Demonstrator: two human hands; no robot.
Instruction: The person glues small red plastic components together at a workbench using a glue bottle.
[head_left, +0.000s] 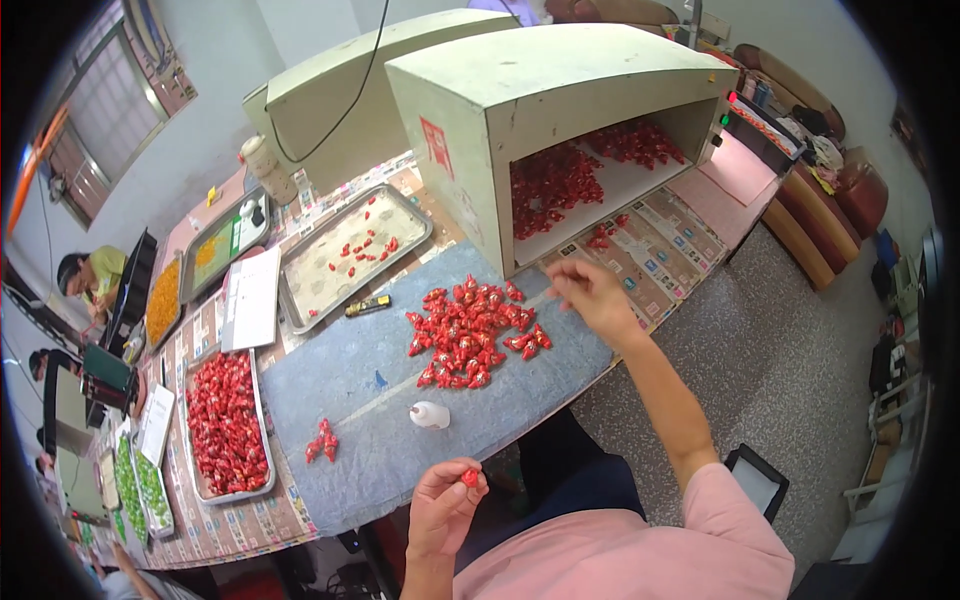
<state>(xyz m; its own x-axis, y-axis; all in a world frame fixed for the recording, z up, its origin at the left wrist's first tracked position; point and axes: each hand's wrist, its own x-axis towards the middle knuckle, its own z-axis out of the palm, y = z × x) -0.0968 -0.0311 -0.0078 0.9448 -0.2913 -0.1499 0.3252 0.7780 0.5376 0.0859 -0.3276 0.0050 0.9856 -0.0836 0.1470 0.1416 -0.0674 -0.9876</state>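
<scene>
Low at the front edge of the table, my left hand [443, 508] pinches a small red figurine [470, 478] between thumb and fingertips. My right hand [592, 297] is raised beside the open-fronted box, right of a heap of red figurines [465, 325]. Its fingers are drawn together; whether something tiny is between them cannot be made out. The heap lies on a blue-grey cloth [340, 400], its pieces carrying small gold marks. Between the heap and my left hand stands a small white squeeze bottle [430, 415]. A few more red pieces [322, 441] lie apart at the left.
A pale metal box [450, 170] holds many red pieces [555, 185] inside. Leftward are a tray of red pieces [228, 425], a metal tray with few pieces [355, 250], a yellow-black tube [368, 306] and green pieces [150, 490]. A co-worker [95, 280] sits at the far left.
</scene>
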